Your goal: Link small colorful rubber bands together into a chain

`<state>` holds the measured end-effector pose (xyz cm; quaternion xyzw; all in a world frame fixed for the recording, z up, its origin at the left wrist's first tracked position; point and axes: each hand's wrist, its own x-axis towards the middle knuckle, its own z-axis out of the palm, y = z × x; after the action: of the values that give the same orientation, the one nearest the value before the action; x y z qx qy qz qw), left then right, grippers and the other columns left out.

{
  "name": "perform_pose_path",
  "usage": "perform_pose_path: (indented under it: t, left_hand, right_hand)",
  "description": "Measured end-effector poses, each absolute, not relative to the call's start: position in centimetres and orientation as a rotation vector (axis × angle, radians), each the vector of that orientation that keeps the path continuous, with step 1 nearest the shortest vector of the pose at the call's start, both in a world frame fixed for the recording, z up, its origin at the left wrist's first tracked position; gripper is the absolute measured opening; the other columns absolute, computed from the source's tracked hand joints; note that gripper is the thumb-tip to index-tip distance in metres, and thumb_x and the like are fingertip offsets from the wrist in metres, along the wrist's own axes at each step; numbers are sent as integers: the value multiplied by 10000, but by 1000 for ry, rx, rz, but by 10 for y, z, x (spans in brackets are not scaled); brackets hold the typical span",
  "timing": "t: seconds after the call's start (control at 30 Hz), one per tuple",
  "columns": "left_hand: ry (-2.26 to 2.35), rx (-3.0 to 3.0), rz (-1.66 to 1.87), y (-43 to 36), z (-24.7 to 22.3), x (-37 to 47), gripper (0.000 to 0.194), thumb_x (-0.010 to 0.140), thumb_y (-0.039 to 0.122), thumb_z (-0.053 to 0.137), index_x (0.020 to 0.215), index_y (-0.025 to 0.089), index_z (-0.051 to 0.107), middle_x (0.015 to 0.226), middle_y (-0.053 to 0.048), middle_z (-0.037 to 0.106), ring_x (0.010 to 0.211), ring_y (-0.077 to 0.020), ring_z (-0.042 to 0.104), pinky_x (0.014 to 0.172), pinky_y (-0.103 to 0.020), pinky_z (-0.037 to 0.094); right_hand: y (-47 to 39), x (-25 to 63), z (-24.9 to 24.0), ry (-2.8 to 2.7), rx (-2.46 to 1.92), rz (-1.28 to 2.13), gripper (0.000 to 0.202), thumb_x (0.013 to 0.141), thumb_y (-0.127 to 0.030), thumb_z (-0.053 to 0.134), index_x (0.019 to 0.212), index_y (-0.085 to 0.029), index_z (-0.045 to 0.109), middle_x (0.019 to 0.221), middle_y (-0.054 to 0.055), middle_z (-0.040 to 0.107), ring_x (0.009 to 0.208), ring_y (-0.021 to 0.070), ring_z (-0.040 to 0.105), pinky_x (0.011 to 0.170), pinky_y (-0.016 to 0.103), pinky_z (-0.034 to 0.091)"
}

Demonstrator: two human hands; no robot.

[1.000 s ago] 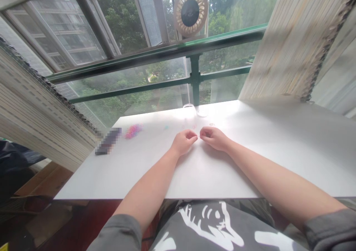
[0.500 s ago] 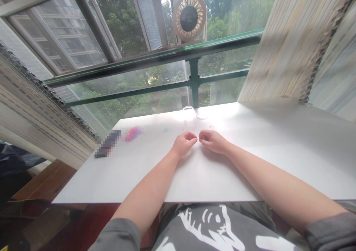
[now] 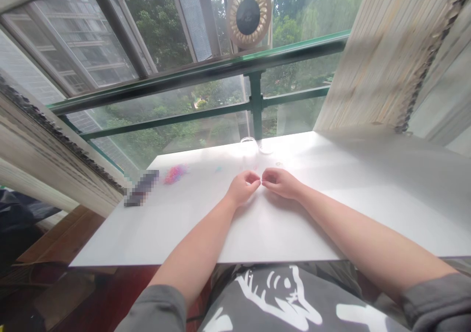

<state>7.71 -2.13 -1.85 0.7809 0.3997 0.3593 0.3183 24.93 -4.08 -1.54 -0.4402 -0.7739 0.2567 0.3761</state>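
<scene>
Over the middle of the white table [image 3: 176, 224], my left hand [image 3: 244, 186] and my right hand [image 3: 279, 181] meet almost fingertip to fingertip. Each has thumb and index finger pinched together. Whatever lies between the fingertips is too small to make out. Just beyond the hands are a few tiny pinkish pieces and a small ring-like piece [image 3: 278, 164]. A pile of small pink, red and purple pieces [image 3: 175, 174] lies to the left, with a faint teal bit [image 3: 219, 169] between it and my left hand.
A clear round container [image 3: 248, 145] and a flat pale lid-like disc [image 3: 266, 150] stand at the table's back edge. A blurred dark object [image 3: 142, 188] lies at the left edge. Behind are a green railing [image 3: 184, 81], a round fan [image 3: 249, 13] and curtains.
The view has shifted slightly, so the fan and railing sit higher in the picture. The fingertips of both hands are a little closer together; otherwise the hands keep their pinched pose.
</scene>
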Motion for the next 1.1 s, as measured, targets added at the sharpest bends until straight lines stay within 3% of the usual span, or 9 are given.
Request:
perform_pose_path:
  t: [1.1]
  left_hand:
    - [1093,2059,962,-18,-17,74,179,713,308,532,782,154,594,762,-28,631,697,-118,565,644,-229,433]
  right_hand:
    - [-43,248,-11,-1940,-1225,564,116,697,-265,491,714,-163,543,535,-34,437,516,92,392,523,226,318]
